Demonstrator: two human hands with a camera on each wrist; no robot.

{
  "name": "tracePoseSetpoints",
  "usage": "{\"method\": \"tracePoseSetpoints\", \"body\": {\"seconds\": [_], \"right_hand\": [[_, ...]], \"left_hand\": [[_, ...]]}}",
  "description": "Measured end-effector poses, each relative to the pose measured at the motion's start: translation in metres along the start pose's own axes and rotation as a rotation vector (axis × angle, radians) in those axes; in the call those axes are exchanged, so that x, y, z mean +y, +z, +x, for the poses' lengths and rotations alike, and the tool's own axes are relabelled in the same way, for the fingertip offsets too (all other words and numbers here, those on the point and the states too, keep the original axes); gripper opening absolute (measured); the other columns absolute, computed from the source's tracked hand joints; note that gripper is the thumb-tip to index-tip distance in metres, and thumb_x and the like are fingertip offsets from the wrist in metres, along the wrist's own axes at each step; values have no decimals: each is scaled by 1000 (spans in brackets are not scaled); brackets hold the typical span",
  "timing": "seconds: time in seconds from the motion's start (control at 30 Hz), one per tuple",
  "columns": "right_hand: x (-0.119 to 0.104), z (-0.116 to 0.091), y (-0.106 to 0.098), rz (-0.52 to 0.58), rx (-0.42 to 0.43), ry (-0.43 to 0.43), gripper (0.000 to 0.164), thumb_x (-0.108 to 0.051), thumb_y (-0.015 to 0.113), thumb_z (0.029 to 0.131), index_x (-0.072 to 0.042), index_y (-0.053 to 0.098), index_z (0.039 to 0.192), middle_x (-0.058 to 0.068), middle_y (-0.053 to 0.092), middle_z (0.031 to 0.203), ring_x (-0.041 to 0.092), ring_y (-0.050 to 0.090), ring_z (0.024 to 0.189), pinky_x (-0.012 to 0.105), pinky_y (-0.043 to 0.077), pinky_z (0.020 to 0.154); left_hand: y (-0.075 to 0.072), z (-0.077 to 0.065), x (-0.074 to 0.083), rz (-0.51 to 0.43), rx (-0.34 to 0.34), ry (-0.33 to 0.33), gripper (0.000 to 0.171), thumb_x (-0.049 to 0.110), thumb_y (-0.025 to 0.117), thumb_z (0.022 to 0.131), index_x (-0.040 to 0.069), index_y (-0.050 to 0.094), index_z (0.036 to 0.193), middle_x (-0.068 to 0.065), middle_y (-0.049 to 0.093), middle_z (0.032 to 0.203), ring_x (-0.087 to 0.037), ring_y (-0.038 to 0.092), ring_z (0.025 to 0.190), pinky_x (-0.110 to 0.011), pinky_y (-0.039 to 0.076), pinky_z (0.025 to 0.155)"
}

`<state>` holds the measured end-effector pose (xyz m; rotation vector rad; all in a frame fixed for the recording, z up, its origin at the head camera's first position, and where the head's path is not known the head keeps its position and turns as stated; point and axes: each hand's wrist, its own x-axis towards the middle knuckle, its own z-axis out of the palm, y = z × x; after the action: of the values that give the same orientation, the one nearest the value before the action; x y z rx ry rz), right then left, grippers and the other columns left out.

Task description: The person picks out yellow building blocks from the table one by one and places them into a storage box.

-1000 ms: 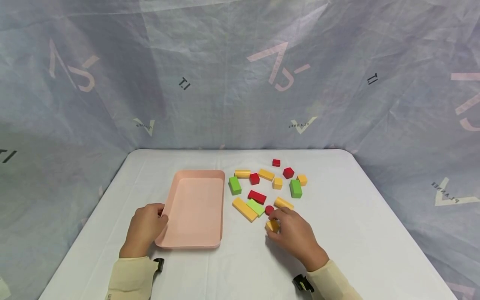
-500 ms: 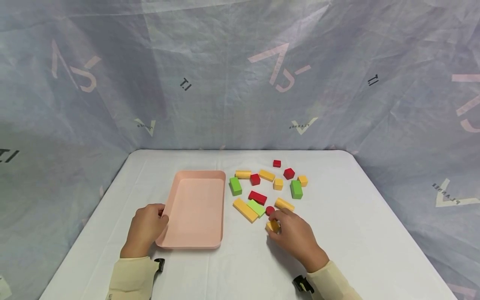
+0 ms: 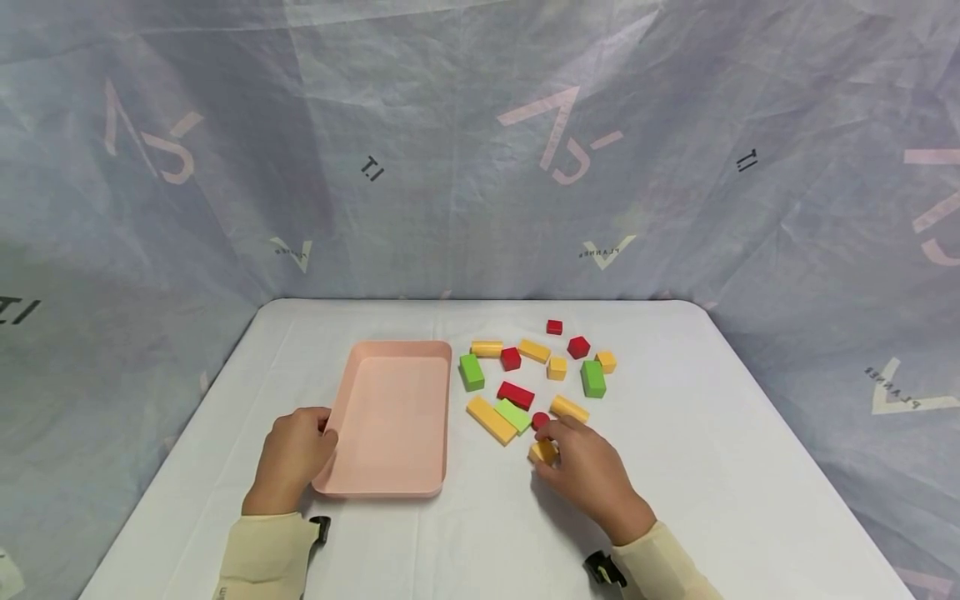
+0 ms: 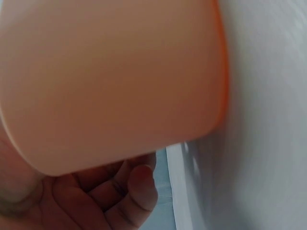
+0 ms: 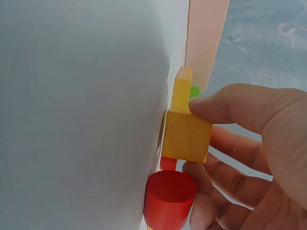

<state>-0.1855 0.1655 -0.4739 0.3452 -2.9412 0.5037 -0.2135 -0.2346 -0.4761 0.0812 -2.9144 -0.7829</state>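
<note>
The person's right hand (image 3: 588,471) pinches a yellow wooden-looking cube (image 5: 187,138), well right of the peach-pink plastic tray (image 3: 390,425) gripped by the left hand (image 3: 291,454); no block lies inside, and loose red, green and yellow blocks (image 3: 516,395) spread beyond the pinch.

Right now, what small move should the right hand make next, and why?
Probably lift the smooth yellow cube-shaped block slightly, straight up: the right hand has its fingers around it, and the short red cylinder stands close beside, so sliding sideways might bump it.
</note>
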Motion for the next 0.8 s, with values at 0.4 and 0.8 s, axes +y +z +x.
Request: {"method": "tracePoseSetpoints", "body": {"seconds": [0.4, 0.8], "right_hand": [[-7, 1, 0, 10, 38, -42, 28, -32, 83, 66, -27, 66, 88, -12, 51, 84, 4, 45, 69, 24, 46, 59], [-18, 1, -3, 31, 71, -145, 25, -30, 77, 70, -26, 67, 92, -13, 53, 88, 3, 45, 70, 24, 47, 59]], "left_hand": [[-1, -1, 3, 13, -13, -6, 21, 7, 55, 84, 7, 71, 97, -4, 66, 77, -17, 51, 61, -37, 45, 53], [-2, -3, 3, 25, -28, -18, 24, 7, 56, 83, 5, 70, 103, -5, 66, 79, -18, 52, 63, -38, 45, 54]]}}
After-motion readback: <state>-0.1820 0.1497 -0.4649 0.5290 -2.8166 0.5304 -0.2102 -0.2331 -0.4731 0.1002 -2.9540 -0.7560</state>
